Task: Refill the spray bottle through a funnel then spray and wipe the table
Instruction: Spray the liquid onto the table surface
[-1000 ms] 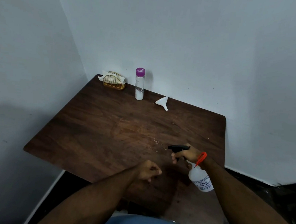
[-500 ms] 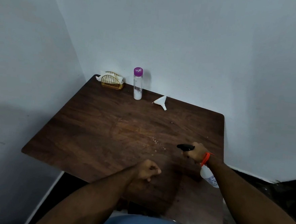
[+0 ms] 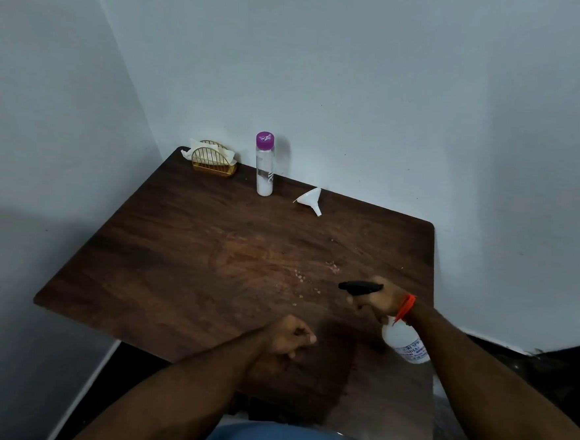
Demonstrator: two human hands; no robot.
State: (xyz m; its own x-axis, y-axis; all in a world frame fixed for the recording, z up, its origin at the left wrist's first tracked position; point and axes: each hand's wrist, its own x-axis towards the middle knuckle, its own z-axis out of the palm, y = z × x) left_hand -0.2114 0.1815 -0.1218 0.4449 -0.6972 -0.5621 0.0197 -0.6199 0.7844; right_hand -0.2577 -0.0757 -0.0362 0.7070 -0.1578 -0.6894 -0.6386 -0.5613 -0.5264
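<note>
Holding the spray bottle [image 3: 402, 341] by its black head, the right hand [image 3: 379, 300] pointed the nozzle left, toward the wet middle of the table [image 3: 177, 246]. The left hand [image 3: 289, 336], a closed empty fist, was nearer the tissues [image 3: 214, 157] at the far corner.

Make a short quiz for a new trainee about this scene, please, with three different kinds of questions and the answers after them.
1. True or false: the funnel sits in the neck of the spray bottle.
2. Which hand holds the spray bottle? A) left hand B) right hand C) neither
3. Fill in: the napkin holder stands at the far ___ corner of the table.

Key
1. False. It lies on its side near the far edge, right of the purple-capped bottle.
2. B. The right hand grips it at the black trigger head; the left hand is a fist holding nothing visible.
3. left
</note>
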